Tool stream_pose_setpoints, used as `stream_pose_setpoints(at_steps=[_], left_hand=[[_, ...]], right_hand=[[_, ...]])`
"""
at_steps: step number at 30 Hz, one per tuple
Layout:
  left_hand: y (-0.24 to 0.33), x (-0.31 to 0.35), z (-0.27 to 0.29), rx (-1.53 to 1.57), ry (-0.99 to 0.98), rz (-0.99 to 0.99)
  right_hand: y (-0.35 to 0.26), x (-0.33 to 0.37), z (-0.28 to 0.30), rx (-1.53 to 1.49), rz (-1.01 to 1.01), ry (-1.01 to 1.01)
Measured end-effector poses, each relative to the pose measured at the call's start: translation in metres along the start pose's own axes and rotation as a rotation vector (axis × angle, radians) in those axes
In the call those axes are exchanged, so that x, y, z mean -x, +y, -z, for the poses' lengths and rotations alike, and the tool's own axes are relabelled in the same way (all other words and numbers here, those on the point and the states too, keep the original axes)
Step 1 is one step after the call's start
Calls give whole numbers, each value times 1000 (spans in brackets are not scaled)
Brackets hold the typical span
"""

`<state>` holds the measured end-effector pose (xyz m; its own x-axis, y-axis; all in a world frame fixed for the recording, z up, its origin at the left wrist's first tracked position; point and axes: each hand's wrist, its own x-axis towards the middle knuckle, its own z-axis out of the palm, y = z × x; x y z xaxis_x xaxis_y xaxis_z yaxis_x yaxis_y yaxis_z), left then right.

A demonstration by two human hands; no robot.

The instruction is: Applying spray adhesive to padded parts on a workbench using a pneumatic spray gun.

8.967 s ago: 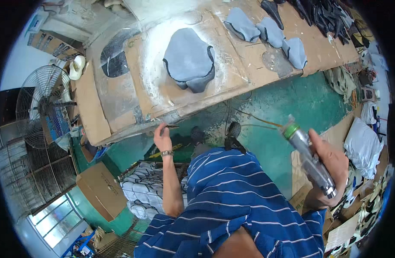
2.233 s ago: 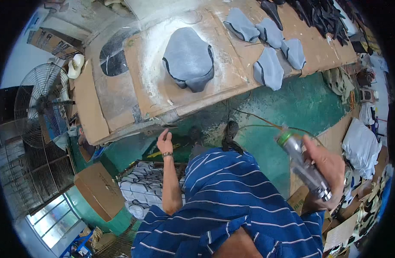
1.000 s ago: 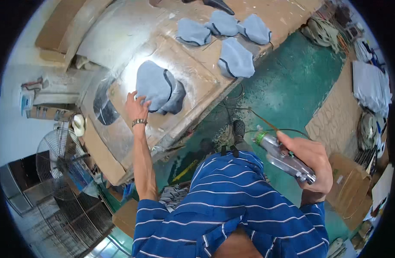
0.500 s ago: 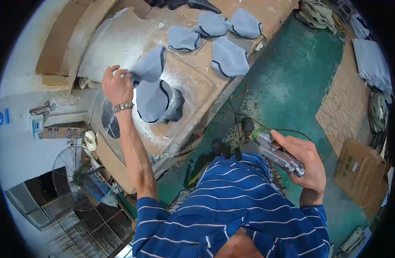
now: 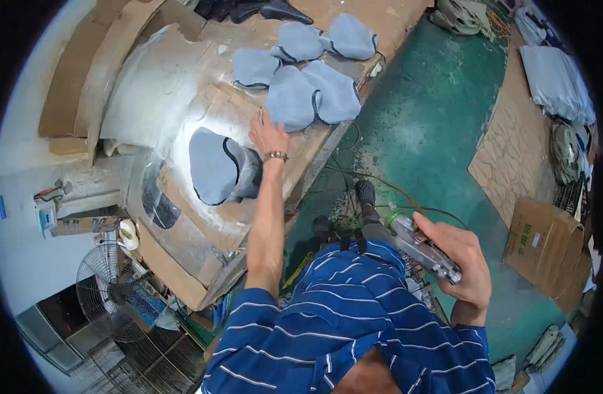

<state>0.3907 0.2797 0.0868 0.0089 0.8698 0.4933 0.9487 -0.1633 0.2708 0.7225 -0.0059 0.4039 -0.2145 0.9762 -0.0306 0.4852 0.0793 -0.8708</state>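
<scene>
At the table's right part my left hand (image 5: pixel 268 134) is closed at the lower left edge of a curved grey fabric piece (image 5: pixel 290 98) with black trim. That piece lies partly against another grey piece (image 5: pixel 334 92). A further grey piece (image 5: pixel 213 167) rests on a dark grey support (image 5: pixel 250 174) left of this hand, with whitish residue around it. My right hand (image 5: pixel 462 259) is wrapped round a metal spray gun (image 5: pixel 423 246) with a green ring, held off the table over the floor.
Several more grey pieces (image 5: pixel 300 41) lie at the table's far right. Dark items (image 5: pixel 255 10) are at its back. A hose (image 5: pixel 387 184) crosses the green floor (image 5: pixel 426 131). A cardboard box (image 5: pixel 541 243) stands right; a wire-caged fan (image 5: pixel 111 289) stands left.
My left hand has carried the grey piece rightward from above the supported one and laid it beside the others. My right hand keeps hold of the spray gun, almost unmoved.
</scene>
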Motion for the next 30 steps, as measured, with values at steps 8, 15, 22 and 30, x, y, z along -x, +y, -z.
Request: stream_pose_setpoints(at_steps=[8, 15, 22, 30], left_hand=[[-40, 167, 51, 604, -875, 361], [-173, 441, 123, 177, -1074, 846], [-204, 595, 169, 538, -867, 1620], [-210, 566, 155, 583, -847, 1511]], right_hand=[[-27, -34, -9, -62, 143, -30], [-76, -64, -27, 143, 205, -87], [-119, -77, -62, 259, 277, -2], [-185, -64, -142, 402, 213, 31]])
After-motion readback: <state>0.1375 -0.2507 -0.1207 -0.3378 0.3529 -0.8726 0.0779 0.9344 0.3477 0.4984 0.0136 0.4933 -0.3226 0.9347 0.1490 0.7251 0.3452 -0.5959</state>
